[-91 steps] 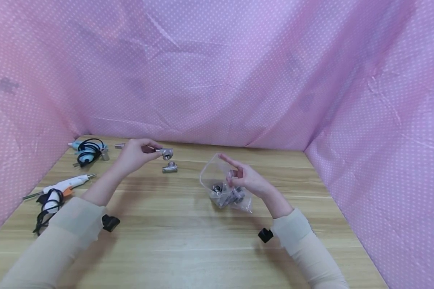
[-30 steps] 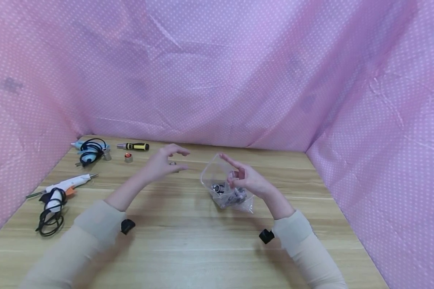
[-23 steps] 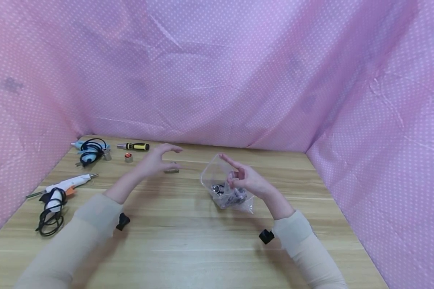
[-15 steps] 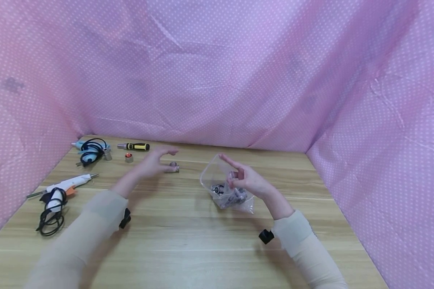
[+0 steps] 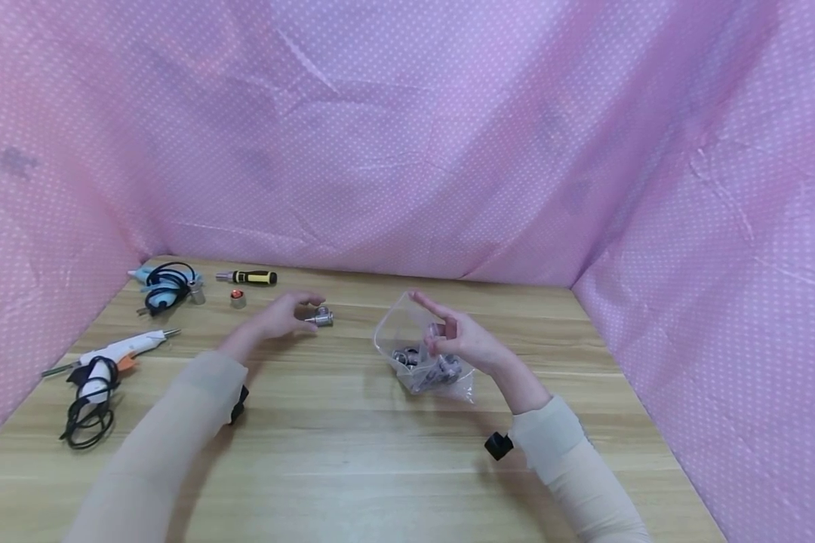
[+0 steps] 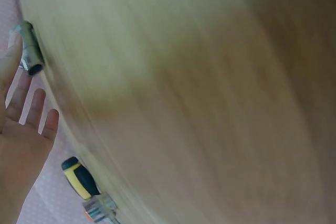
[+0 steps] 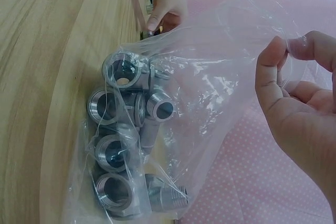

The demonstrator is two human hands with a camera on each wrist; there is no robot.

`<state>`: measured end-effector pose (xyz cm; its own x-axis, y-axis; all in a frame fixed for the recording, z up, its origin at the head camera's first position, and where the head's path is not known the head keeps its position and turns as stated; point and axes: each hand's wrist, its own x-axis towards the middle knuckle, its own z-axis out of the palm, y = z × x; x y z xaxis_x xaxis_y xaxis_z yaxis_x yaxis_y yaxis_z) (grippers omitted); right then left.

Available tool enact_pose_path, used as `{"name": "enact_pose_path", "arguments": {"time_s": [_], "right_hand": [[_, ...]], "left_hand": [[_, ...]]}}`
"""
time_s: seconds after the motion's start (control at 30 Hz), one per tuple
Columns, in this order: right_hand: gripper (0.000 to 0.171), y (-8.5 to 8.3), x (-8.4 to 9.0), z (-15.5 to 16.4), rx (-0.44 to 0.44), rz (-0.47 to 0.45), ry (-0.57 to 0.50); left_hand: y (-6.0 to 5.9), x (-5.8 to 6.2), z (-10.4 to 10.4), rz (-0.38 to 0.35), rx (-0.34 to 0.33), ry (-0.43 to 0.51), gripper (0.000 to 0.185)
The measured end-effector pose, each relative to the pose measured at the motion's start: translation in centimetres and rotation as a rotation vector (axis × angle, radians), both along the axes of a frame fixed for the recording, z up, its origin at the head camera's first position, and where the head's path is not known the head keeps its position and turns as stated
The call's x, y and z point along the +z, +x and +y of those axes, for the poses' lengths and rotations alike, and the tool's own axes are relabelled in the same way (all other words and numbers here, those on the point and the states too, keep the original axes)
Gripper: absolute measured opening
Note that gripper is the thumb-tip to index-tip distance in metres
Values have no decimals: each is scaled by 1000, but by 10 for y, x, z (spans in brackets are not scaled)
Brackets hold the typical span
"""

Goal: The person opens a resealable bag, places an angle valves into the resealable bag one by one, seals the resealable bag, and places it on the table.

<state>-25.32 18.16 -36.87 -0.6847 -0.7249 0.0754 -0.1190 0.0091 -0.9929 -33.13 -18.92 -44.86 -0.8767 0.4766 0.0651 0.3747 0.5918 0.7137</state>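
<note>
My left hand [image 5: 280,317] reaches around a metal tee pipe fitting [image 5: 323,317] lying on the table, thumb on the near side and fingers on the far side. In the left wrist view its fingers are nearly straight, close to the fitting [image 6: 32,50]; no firm grasp shows. My right hand [image 5: 467,337] pinches the upper edge of a clear plastic bag [image 5: 397,332] between thumb and finger, holding its mouth apart. Several threaded metal fittings [image 7: 116,153] lie inside the bag, in its lower part.
A yellow-and-black screwdriver [image 5: 254,277] and two small metal cylinders [image 5: 238,299] lie at the back left. Blue [image 5: 161,298] and white [image 5: 124,347] glue guns with black cords lie along the left side. Pink dotted cloth [image 5: 407,151] encloses the wooden table [image 5: 353,467].
Three seconds ago my left hand held a second fitting, which has left it. The emptied hand has moved back left and down to the remaining fitting. My right hand keeps its hold.
</note>
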Motion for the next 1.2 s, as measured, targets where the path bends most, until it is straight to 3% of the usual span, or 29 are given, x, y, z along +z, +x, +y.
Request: {"name": "enact_pose_path", "arguments": {"time_s": [0.23, 0.43, 0.77, 1.07, 1.2], "right_hand": [[86, 0, 1, 0, -4, -2, 5], [86, 0, 1, 0, -3, 0, 4], [86, 1, 2, 0, -6, 7, 10], [85, -1, 1, 2, -12, 14, 21], [85, -2, 0, 2, -20, 11, 25]], "left_hand": [[-4, -6, -8, -30, 1, -29, 59], [-9, -10, -8, -12, 3, -38, 50], [-7, -10, -8, -9, 33, -54, 40], [0, -1, -3, -66, 35, 14, 41], [5, 6, 1, -60, 58, -1, 41]]}}
